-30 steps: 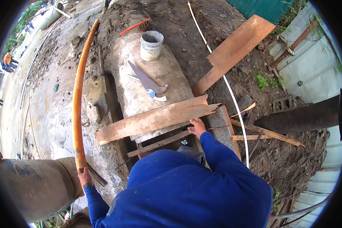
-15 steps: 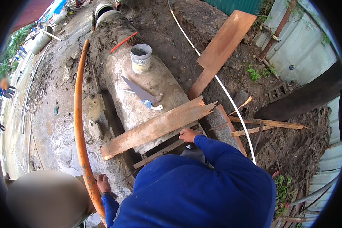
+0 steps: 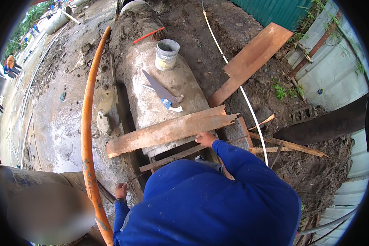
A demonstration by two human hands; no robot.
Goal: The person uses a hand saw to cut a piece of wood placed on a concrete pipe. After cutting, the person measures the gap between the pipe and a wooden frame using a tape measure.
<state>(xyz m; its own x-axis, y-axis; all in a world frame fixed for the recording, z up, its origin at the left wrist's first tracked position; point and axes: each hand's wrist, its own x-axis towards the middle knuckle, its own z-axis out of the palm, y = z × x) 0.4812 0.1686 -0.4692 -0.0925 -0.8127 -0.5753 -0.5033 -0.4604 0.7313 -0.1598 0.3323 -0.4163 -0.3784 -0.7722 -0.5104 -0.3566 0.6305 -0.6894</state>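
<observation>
Near the broken board (image 3: 168,129), already laid across the concrete pipe (image 3: 149,110), has right grip (image 3: 207,139) partly curled; at near left, beside orange pipe (image 3: 87,123), has left grip (image 3: 121,191) loosely curled; cannot tell any hold; seems unfastened yet.

Head cam, left of a side-by-side fisheye pair, upright, unmirrored. Looks steeply down and forward from above the blue shirt (image 3: 209,209), which is closest and fills bottom centre. Broken-ended plank (image 3: 164,132) at middle range, bucket (image 3: 166,63) a bit farther out, people (image 3: 11,66) tiny and far at upper left. Metal sheeting (image 3: 344,78) bends along right rim; black surround crops corners.
</observation>
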